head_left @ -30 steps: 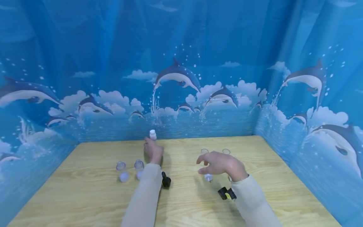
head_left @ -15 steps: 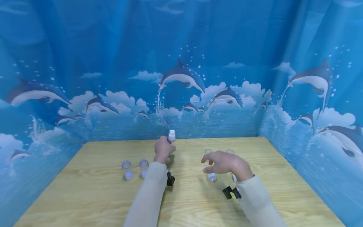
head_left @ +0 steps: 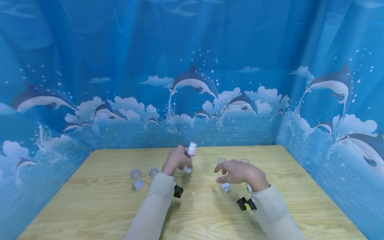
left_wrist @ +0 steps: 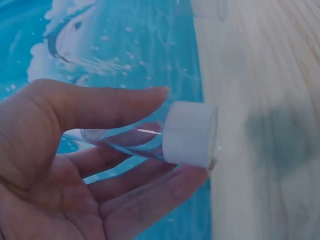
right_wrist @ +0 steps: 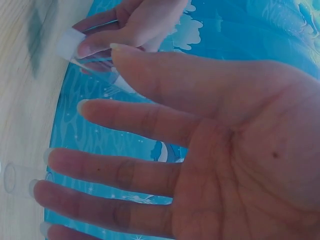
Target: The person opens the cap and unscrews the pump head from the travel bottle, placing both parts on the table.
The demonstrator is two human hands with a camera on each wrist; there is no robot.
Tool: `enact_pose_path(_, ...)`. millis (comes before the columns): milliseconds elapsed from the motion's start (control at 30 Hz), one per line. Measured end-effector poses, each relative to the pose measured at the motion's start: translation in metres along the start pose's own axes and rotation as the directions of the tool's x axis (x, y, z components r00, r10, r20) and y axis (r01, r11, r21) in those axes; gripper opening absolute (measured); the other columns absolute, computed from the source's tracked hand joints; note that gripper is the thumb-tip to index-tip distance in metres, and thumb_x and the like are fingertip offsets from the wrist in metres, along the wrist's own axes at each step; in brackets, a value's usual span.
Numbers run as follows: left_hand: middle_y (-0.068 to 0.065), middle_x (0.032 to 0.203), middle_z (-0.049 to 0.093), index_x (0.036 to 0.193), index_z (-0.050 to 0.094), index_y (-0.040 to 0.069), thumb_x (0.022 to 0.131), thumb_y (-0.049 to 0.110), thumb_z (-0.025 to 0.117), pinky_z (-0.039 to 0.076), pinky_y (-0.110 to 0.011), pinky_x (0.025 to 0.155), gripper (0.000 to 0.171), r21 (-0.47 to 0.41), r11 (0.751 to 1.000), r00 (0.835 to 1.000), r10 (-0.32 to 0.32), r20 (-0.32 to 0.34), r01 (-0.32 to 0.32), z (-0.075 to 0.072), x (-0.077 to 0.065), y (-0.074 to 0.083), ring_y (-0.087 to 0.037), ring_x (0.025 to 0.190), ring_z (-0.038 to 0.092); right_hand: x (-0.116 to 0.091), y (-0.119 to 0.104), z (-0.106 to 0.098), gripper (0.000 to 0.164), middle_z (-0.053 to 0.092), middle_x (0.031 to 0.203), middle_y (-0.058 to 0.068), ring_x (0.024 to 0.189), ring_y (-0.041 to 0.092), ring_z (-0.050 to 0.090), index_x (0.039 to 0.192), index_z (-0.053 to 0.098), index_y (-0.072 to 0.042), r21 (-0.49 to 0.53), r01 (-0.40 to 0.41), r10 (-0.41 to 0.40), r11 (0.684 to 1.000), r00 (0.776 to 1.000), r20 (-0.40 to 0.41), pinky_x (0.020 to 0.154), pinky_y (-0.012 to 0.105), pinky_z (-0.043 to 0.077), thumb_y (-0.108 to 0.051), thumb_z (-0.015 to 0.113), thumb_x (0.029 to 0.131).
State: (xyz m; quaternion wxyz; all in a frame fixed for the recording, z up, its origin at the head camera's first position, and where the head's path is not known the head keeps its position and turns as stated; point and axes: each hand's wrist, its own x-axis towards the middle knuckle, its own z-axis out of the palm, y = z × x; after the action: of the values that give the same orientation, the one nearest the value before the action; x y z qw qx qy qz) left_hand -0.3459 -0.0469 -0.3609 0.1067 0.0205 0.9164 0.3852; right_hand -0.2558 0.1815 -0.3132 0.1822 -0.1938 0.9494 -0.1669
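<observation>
My left hand [head_left: 176, 160] grips a clear bottle [head_left: 190, 154] around its see-through body, over the back middle of the table. The bottle leans slightly, with a white part at each end. In the left wrist view, a white cap [left_wrist: 189, 134] sits at the end by the fingertips, thumb along one side and fingers curled along the other. My right hand [head_left: 240, 172] hovers palm down with nothing in it. Its fingers are spread and almost straight in the right wrist view. Beneath it, partly covered, stand two clear containers, one with a white lower part [head_left: 225, 187].
Two clear containers stand left of my left arm, one with a white lower end [head_left: 138, 185]; the sleeve partly hides the other [head_left: 153, 172]. Clear rims [head_left: 245, 160] show beyond my right hand. A dolphin-print curtain [head_left: 192, 110] encloses the wooden table [head_left: 198, 213] behind and at both sides.
My left hand has carried the bottle to the right and nearer from the back edge, and more of the bottle shows. The right hand has hardly moved. The head view has shifted slightly.
</observation>
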Motion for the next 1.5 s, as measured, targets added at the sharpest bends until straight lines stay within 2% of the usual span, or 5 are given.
enact_pose_path(233, -0.011, 0.102, 0.071, 0.090, 0.070, 0.007, 0.077, 0.004, 0.085, 0.064, -0.045, 0.077, 0.020, 0.074, 0.996, 0.998, 0.056, 0.036, -0.058, -0.007, -0.023, 0.008, -0.025, 0.084, 0.069, 0.002, -0.003, 0.001, 0.038, 0.069, 0.127, 0.014, 0.117, 0.034, 0.066, 0.133, 0.065, -0.015, 0.003, 0.005, -0.005, 1.000, 1.000, 0.001, 0.098, 0.055, 0.055, -0.026, 0.071, 0.098)
enact_pose_path(433, -0.009, 0.096, 0.069, 0.084, 0.067, 0.009, 0.075, 0.005, 0.087, 0.061, -0.041, 0.068, 0.022, 0.101, 0.990, 0.995, 0.093, 0.044, -0.097, -0.008, -0.037, 0.007, -0.024, 0.078, 0.066, 0.003, -0.004, 0.003, 0.038, 0.069, 0.128, 0.013, 0.118, 0.032, 0.065, 0.133, 0.066, -0.017, 0.001, -0.007, 0.007, 1.000, 1.000, 0.003, 0.098, 0.055, 0.054, -0.028, 0.072, 0.097)
enact_pose_path(600, -0.007, 0.092, 0.068, 0.084, 0.067, 0.010, 0.070, 0.002, 0.087, 0.056, -0.033, 0.061, 0.026, 0.133, 0.980, 0.988, 0.143, 0.055, -0.149, -0.005, -0.050, 0.003, -0.023, 0.075, 0.065, 0.004, -0.005, 0.004, 0.037, 0.069, 0.127, 0.013, 0.117, 0.032, 0.066, 0.131, 0.066, -0.017, 0.000, -0.005, 0.005, 1.000, 1.000, 0.005, 0.098, 0.055, 0.054, -0.028, 0.072, 0.097)
enact_pose_path(1000, -0.005, 0.076, 0.063, 0.092, 0.072, 0.004, 0.066, -0.005, 0.080, 0.051, -0.029, 0.054, 0.028, 0.162, 0.949, 0.960, 0.254, 0.119, -0.271, 0.000, -0.082, -0.014, -0.018, 0.064, 0.057, 0.004, -0.005, 0.010, 0.036, 0.068, 0.128, 0.015, 0.118, 0.034, 0.065, 0.131, 0.067, -0.017, 0.009, -0.015, 0.015, 1.000, 1.000, 0.003, 0.100, 0.056, 0.054, -0.028, 0.072, 0.097)
enact_pose_path(1500, -0.002, 0.078, 0.067, 0.093, 0.073, 0.005, 0.066, -0.005, 0.082, 0.055, -0.028, 0.057, 0.030, 0.190, 0.932, 0.950, 0.289, 0.119, -0.308, 0.002, -0.097, -0.026, -0.016, 0.066, 0.061, 0.003, -0.005, 0.009, 0.038, 0.069, 0.128, 0.015, 0.120, 0.036, 0.064, 0.132, 0.066, -0.016, 0.022, -0.003, 0.003, 1.000, 1.000, 0.008, 0.102, 0.059, 0.052, -0.027, 0.072, 0.096)
